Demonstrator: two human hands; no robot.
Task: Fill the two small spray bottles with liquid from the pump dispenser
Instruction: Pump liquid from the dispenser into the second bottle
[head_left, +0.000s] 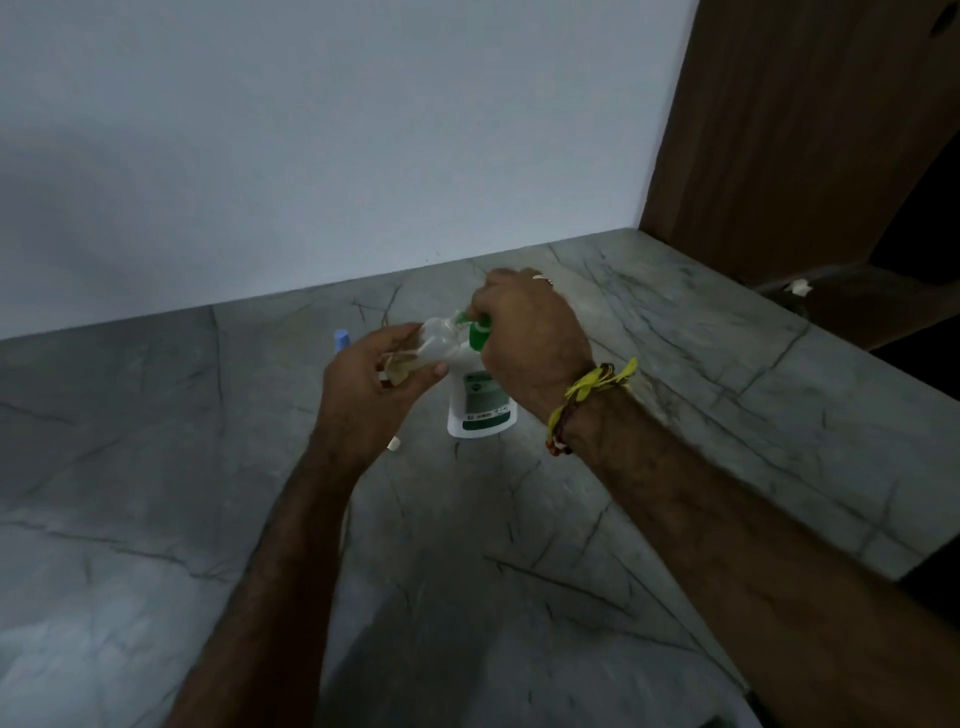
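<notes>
A white pump dispenser (480, 402) with a green label and a green pump head stands on the grey marble counter (519, 519). My right hand (530, 332) grips the green pump head from above. My left hand (363, 384) holds a small clear spray bottle (434, 343), tilted, with its mouth up against the pump nozzle. Behind my left hand a second small bottle with a light blue cap (341, 340) stands on the counter, mostly hidden. A small white cap (394, 443) lies on the counter below my left hand.
A white wall runs along the back of the counter. A brown wooden panel (789, 130) rises at the back right. The counter's right edge drops off beside my right forearm, with a dark area and a white scrap (797, 286) beyond it.
</notes>
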